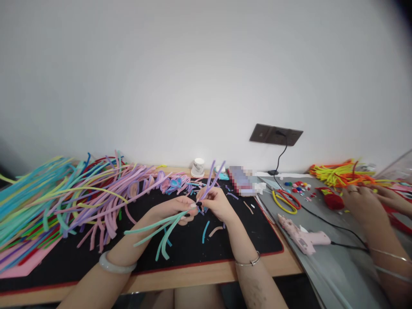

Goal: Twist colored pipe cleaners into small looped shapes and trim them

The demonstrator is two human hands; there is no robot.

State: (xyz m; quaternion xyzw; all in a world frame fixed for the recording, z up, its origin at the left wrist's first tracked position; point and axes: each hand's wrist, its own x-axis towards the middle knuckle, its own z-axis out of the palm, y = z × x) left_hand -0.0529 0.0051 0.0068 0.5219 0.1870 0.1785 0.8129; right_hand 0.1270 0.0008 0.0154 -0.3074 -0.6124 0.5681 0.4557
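My left hand (pixel 180 208) is closed on several mint-green pipe cleaners (pixel 161 229), whose loose ends fan out down and to the left. Close against it, my right hand (pixel 215 205) pinches purple pipe cleaners (pixel 213 180) that stick up above the fingers. Fingertips of both hands meet at the middle, and the join between the two colours is mostly hidden there. Beneath the hands lies a black mat (pixel 193 253) with cut pieces on it, among them a blue strip (pixel 205 232) and a beige strip (pixel 215 231).
A large heap of coloured pipe cleaners (pixel 74 193) fills the left. Behind stand a paper cup (pixel 198 165) and a pixelated box (pixel 243 181). To the right lie scissors (pixel 285 202), a pink glue gun (pixel 304 236) with its cord, and pompoms (pixel 298 185). A co-worker's hands (pixel 363 201) work at far right.
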